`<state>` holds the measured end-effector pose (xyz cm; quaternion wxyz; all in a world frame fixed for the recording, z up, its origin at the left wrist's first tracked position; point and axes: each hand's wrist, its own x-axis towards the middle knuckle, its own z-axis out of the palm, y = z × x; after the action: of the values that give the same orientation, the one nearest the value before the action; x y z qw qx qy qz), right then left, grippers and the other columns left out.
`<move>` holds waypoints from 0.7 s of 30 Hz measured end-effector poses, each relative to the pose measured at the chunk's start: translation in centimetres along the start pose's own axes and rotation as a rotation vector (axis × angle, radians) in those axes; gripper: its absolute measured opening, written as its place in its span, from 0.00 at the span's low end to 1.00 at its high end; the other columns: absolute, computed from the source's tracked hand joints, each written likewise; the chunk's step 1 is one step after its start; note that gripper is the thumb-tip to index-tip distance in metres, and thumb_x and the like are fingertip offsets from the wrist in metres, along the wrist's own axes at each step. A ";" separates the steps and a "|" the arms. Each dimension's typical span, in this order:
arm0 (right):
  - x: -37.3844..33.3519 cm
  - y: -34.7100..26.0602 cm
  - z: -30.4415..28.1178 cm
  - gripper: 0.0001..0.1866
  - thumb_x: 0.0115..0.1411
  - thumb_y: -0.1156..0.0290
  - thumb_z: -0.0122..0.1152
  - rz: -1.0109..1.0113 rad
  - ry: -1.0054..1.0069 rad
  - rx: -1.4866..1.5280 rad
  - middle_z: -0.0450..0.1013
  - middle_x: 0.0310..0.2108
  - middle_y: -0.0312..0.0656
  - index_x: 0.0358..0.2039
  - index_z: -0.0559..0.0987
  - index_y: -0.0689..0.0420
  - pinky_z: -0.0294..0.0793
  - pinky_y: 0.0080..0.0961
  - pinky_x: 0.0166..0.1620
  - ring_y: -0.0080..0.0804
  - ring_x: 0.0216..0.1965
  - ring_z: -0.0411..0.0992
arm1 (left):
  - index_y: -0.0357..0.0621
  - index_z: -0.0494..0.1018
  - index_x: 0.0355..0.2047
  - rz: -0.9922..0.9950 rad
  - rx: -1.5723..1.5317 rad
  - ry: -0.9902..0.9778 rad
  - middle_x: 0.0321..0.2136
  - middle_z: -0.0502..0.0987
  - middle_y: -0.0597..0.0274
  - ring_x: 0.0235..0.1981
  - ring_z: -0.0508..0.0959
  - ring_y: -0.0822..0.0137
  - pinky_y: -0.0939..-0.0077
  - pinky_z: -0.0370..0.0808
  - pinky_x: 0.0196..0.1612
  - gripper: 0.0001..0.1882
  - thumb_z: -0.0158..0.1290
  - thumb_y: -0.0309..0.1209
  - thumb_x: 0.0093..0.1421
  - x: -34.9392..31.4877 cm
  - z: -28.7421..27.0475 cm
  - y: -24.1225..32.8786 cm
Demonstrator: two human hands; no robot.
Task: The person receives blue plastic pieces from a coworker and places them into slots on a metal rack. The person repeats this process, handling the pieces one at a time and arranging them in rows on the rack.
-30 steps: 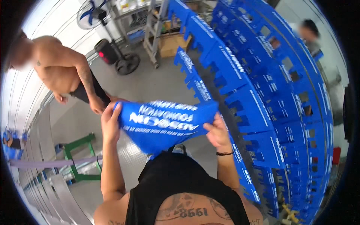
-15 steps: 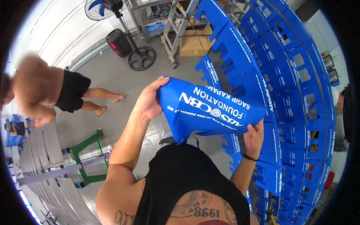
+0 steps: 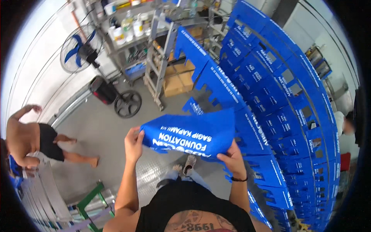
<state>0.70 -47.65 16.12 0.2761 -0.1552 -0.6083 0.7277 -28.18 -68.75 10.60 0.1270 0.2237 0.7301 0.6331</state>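
A blue fabric panel [image 3: 201,125] with white print is stretched between my two hands, in front of my body. My left hand [image 3: 134,146] pinches its left edge, thumb on top. At the lower right corner, my right hand [image 3: 233,159] grips the cloth, its thumb pressed on the printed face. The panel sags and folds a little between them. Beyond it and to the right, rows of similar blue panels [image 3: 266,100] with cut-out notches hang from lines. The hanging row nearest my right hand is close beside my wrist.
A standing fan [image 3: 79,50] and a black speaker [image 3: 102,89] are at the far left. A metal ladder [image 3: 158,58] leans by a cardboard box [image 3: 178,81] and a shelf of bottles [image 3: 127,38]. Another person [image 3: 42,139] is at left, near a green metal frame [image 3: 91,203].
My hands have lowered the panel and shifted it leftward, its top edge now more level. The view has tilted up, showing the bottle shelf. The other person has raised an arm.
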 end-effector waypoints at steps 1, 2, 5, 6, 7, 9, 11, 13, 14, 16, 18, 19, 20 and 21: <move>1.8 -0.1 0.1 0.41 0.49 0.82 0.62 -0.020 -0.008 0.009 0.62 0.57 0.41 0.63 0.54 0.62 0.58 0.29 0.60 0.29 0.57 0.62 | 0.36 0.72 0.38 -0.025 -0.121 -0.016 0.22 0.77 0.65 0.23 0.71 0.78 0.83 0.68 0.28 0.08 0.52 0.29 0.62 2.1 0.6 -0.2; 2.0 -0.1 -0.4 0.42 0.49 0.82 0.62 -0.004 -0.031 0.017 0.62 0.58 0.41 0.63 0.53 0.62 0.57 0.29 0.61 0.29 0.57 0.61 | 0.38 0.71 0.38 -0.077 -0.225 -0.028 0.23 0.76 0.65 0.24 0.72 0.78 0.83 0.68 0.29 0.08 0.52 0.29 0.62 2.1 1.0 -0.4; 3.7 -0.8 -3.2 0.43 0.51 0.82 0.61 0.030 -0.122 0.021 0.60 0.59 0.41 0.65 0.51 0.62 0.55 0.29 0.62 0.28 0.59 0.59 | 0.40 0.71 0.37 -0.292 -0.499 -0.144 0.27 0.76 0.65 0.28 0.73 0.76 0.82 0.69 0.34 0.07 0.52 0.31 0.62 4.1 2.6 0.6; 4.0 -1.3 -4.0 0.43 0.51 0.82 0.61 0.029 -0.138 0.035 0.60 0.59 0.42 0.65 0.51 0.62 0.54 0.29 0.62 0.28 0.59 0.59 | 0.41 0.71 0.36 -0.370 -0.585 -0.197 0.29 0.76 0.65 0.29 0.74 0.75 0.82 0.70 0.35 0.07 0.53 0.31 0.62 5.0 3.3 1.5; 4.3 -1.9 -4.6 0.42 0.51 0.82 0.60 0.029 -0.152 0.047 0.59 0.60 0.42 0.65 0.50 0.62 0.54 0.29 0.62 0.28 0.59 0.58 | 0.41 0.70 0.36 -0.379 -0.608 -0.289 0.32 0.76 0.65 0.32 0.75 0.73 0.78 0.72 0.38 0.08 0.52 0.33 0.63 5.5 4.1 2.1; 6.4 -2.5 -5.7 0.42 0.51 0.82 0.61 -0.009 -0.182 0.059 0.60 0.60 0.42 0.65 0.51 0.62 0.54 0.29 0.62 0.29 0.60 0.58 | 0.41 0.70 0.36 -0.312 -0.593 -0.269 0.32 0.76 0.65 0.33 0.75 0.73 0.76 0.72 0.39 0.08 0.52 0.33 0.63 7.0 5.2 2.9; 8.4 -3.1 -7.3 0.43 0.50 0.81 0.62 -0.037 -0.196 0.029 0.60 0.59 0.41 0.64 0.52 0.62 0.54 0.30 0.62 0.29 0.60 0.59 | 0.41 0.69 0.36 -0.244 -0.601 -0.226 0.34 0.76 0.65 0.35 0.75 0.72 0.73 0.73 0.42 0.07 0.51 0.32 0.63 8.9 6.0 3.4; 10.0 -5.1 -8.2 0.42 0.51 0.81 0.61 -0.105 -0.168 -0.042 0.60 0.60 0.41 0.64 0.52 0.61 0.54 0.29 0.62 0.29 0.60 0.58 | 0.42 0.69 0.36 -0.095 -0.694 -0.250 0.35 0.76 0.64 0.36 0.75 0.72 0.74 0.73 0.43 0.06 0.51 0.31 0.63 10.9 8.2 7.6; 10.8 -5.9 -8.4 0.41 0.51 0.81 0.61 -0.133 -0.167 -0.077 0.60 0.60 0.41 0.64 0.52 0.61 0.54 0.29 0.62 0.28 0.60 0.58 | 0.43 0.69 0.36 -0.022 -0.744 -0.247 0.36 0.76 0.64 0.37 0.75 0.72 0.74 0.73 0.44 0.06 0.50 0.31 0.63 11.7 9.0 9.0; 13.2 -7.9 -9.1 0.41 0.53 0.81 0.59 -0.187 -0.147 -0.126 0.59 0.60 0.41 0.64 0.51 0.62 0.53 0.29 0.63 0.27 0.60 0.57 | 0.41 0.68 0.44 0.052 -0.736 -0.334 0.41 0.75 0.61 0.41 0.76 0.70 0.73 0.73 0.47 0.11 0.47 0.32 0.64 16.0 10.2 10.2; 16.7 -9.5 -10.3 0.39 0.53 0.81 0.59 -0.175 -0.115 -0.051 0.60 0.59 0.39 0.64 0.53 0.61 0.52 0.29 0.63 0.26 0.59 0.58 | 0.40 0.67 0.49 0.071 -0.712 -0.348 0.43 0.75 0.59 0.42 0.76 0.68 0.73 0.73 0.48 0.15 0.46 0.33 0.64 20.8 13.2 13.8; 19.2 -9.9 -11.2 0.40 0.52 0.83 0.58 -0.219 -0.084 -0.053 0.61 0.59 0.40 0.64 0.53 0.61 0.55 0.30 0.62 0.28 0.59 0.59 | 0.39 0.66 0.51 0.034 -0.725 -0.416 0.44 0.75 0.59 0.43 0.76 0.67 0.71 0.73 0.49 0.17 0.46 0.35 0.64 23.8 14.8 15.2; 21.8 -10.4 -12.4 0.40 0.51 0.84 0.58 -0.262 -0.043 -0.063 0.61 0.59 0.40 0.64 0.54 0.60 0.57 0.31 0.62 0.29 0.59 0.60 | 0.39 0.65 0.53 -0.007 -0.742 -0.494 0.44 0.75 0.59 0.44 0.76 0.66 0.70 0.73 0.50 0.20 0.46 0.36 0.64 27.3 17.0 16.4; 24.6 -10.6 -13.5 0.40 0.50 0.85 0.56 -0.221 0.006 0.101 0.63 0.57 0.41 0.64 0.55 0.58 0.61 0.33 0.60 0.31 0.57 0.62 | 0.39 0.65 0.53 -0.018 -0.758 -0.541 0.44 0.75 0.58 0.44 0.76 0.66 0.70 0.73 0.50 0.20 0.46 0.36 0.64 31.2 19.3 17.1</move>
<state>-9.07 -21.20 26.24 0.3637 -0.0753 -0.5835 0.7222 -43.36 -35.13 27.25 0.3912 0.3121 0.3896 0.7731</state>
